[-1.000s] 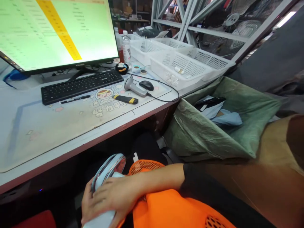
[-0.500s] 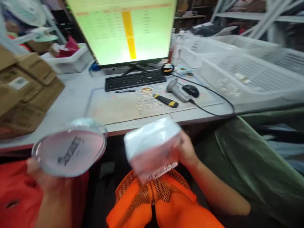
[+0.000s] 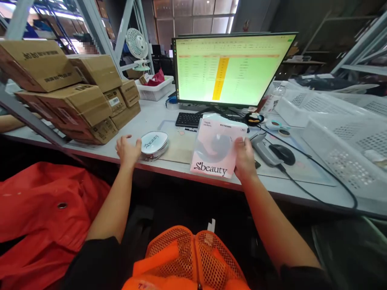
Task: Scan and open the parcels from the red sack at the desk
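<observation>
A rounded white case marked "beauty" [image 3: 153, 142], with clear sides, rests near the front edge of the desk. Just left of it is my left hand [image 3: 128, 151], fingers apart and nothing in them. My right hand [image 3: 245, 159] grips the right side of a pale pink box [image 3: 215, 150] printed "Sbeauty". The box is held upright over the desk edge, its printed front towards me, and covers part of the keyboard [image 3: 188, 120]. My right thumb lies on the box front; the other fingers are mostly hidden behind it.
Brown cartons [image 3: 87, 104] are stacked at the left. A monitor [image 3: 231, 72] stands at the back. Right of the box lie a barcode scanner [image 3: 266, 151], its cable and a mouse [image 3: 282, 154]. White plastic baskets [image 3: 347, 149] line the right side. Another person's forearm [image 3: 15, 122] shows far left.
My left hand has let go of the rounded case, which now lies on the desk. My right hand has raised the box forward and turned its front to me. The view has tilted up.
</observation>
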Demonstrator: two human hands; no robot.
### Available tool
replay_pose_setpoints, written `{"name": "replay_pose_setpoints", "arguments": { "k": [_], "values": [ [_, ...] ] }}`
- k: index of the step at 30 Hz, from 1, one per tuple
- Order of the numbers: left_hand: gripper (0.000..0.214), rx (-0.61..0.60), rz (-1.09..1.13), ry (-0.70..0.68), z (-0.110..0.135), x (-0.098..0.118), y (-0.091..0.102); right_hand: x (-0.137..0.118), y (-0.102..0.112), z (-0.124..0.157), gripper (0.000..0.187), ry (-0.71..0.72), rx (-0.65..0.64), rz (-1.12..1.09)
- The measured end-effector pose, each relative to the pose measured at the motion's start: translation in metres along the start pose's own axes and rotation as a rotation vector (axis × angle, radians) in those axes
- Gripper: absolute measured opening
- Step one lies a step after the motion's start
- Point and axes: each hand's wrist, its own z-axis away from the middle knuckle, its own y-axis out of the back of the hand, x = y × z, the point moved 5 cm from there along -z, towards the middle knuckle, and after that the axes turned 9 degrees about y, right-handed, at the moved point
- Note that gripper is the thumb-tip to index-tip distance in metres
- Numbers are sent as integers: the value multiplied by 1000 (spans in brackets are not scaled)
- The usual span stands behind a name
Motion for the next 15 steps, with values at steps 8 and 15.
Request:
{"name": "replay_pose_setpoints", "arguments": {
  "k": [8,15],
  "values": [
    [91,-703,134,-77,72,75,-108,-40,-15,-8,86,306,-322,183],
    [52,-483,173,-555,101,63,-106,23,144,-67,58,-189,-128,1284]
  ]
}}
